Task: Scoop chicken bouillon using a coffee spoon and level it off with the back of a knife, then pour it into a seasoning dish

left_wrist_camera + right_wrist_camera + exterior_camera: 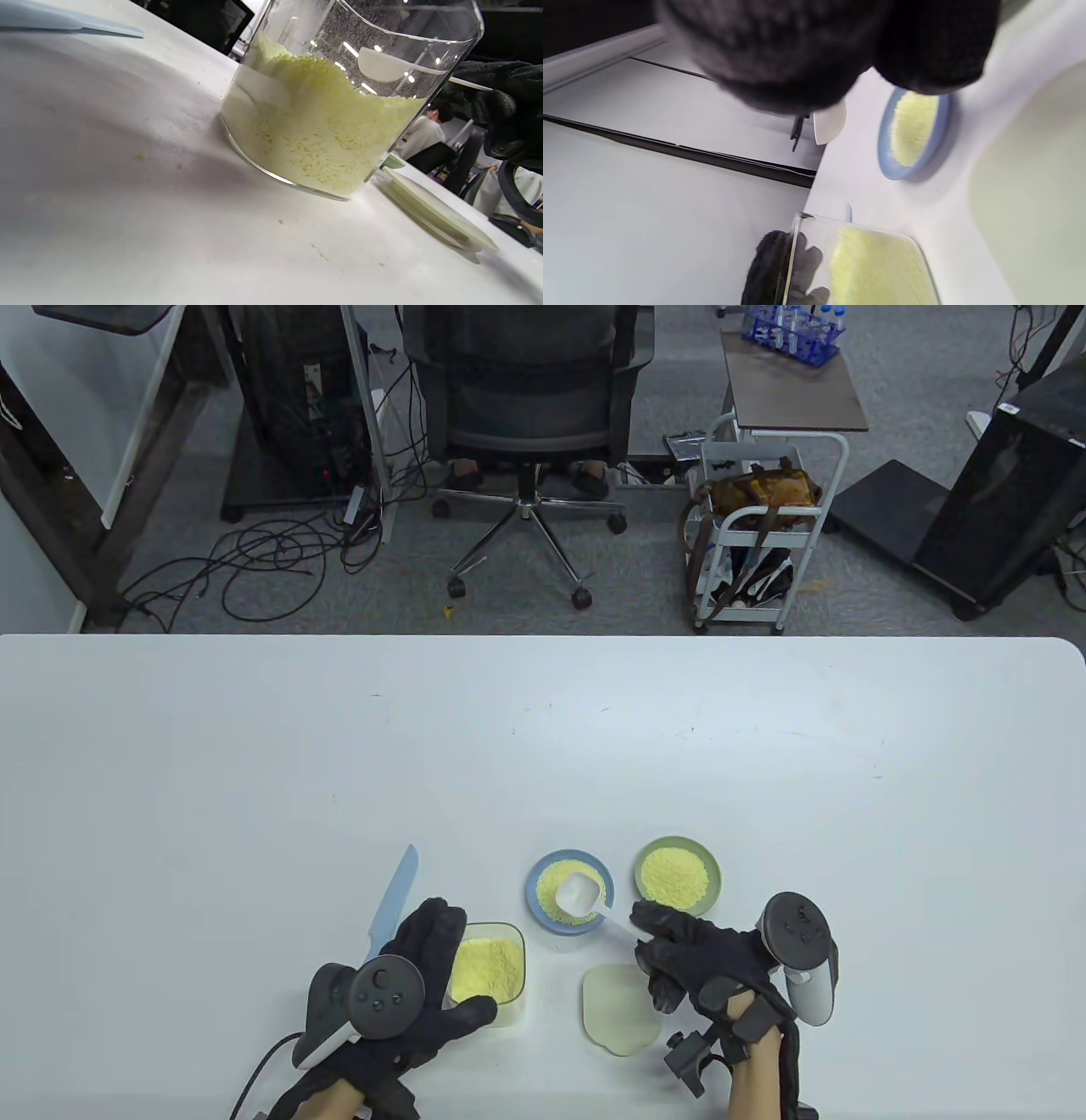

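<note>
A clear glass container [489, 972] [339, 106] [878, 267] of yellow chicken bouillon stands near the front edge. My left hand [441, 976] holds it, fingers on its left wall and thumb along its near side. My right hand [670, 950] pinches the handle of a white coffee spoon [580, 892] [829, 123]. The spoon's bowl hangs over the blue seasoning dish [543, 912] [912, 131] and looks white inside. That dish holds a layer of bouillon. A pale blue knife [394, 899] [63, 23] lies flat on the table, left of the container, with no hand on it.
A green dish [709, 875] heaped with bouillon sits right of the blue one. The container's pale lid [621, 1010] [437, 212] [1031, 190] lies flat between my hands. Beyond the white table's far edge are an office chair and a small cart.
</note>
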